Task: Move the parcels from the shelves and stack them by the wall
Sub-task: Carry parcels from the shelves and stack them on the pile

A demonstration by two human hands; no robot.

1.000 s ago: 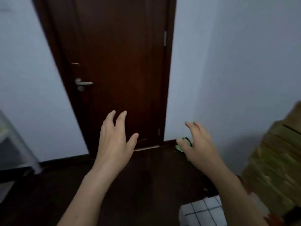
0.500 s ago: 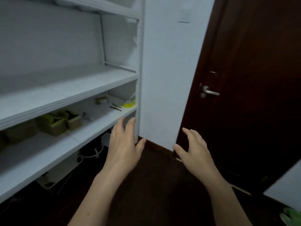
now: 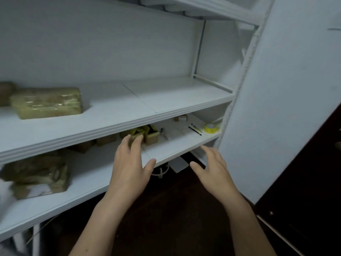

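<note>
Hands: 2, bare, neither holding anything. The left hand [image 3: 129,169] is flat, palm down, fingers straight, thumb out wide, above the front of lower shelf [image 3: 83,172]; touching or not, cannot tell. The right hand [image 3: 214,170] is palm down, fingers loosely spread, off the shelf's R end, over floor [image 3: 175,209].

Handling (est.): the step looks like a reach for the next parcel; nearest stock is the small cartons. Headroom under mid shelf [image 3: 129,100] looks tight, so slide the item fwd to the edge 1st, then lift. Use 1 hand per end, thumbs on top, keep it level. Mind the loose bits at R.

Stock, L to R:
1. mid shelf, far L: wrapped parcel [image 3: 46,102], film-covered, flat on its broad face. Long axis runs L-R along the shelf; R short end faces bare board. 2nd parcel [image 3: 5,93] just behind/L, cut by frame edge.
2. lower shelf, L: crumpled parcel [image 3: 36,178], blurred. Long axis approx. L-R, a bit skewed; ends not readable.
3. lower shelf, centre, toward back: small cartons [image 3: 151,134], in a row just past the left hand, partly hidden by the shelf lip above. Row runs along the shelf; each box's own axis unclear.
4. lower shelf, R: pens [image 3: 194,130], tape roll [image 3: 210,128], yellow. Not parcels.
</note>
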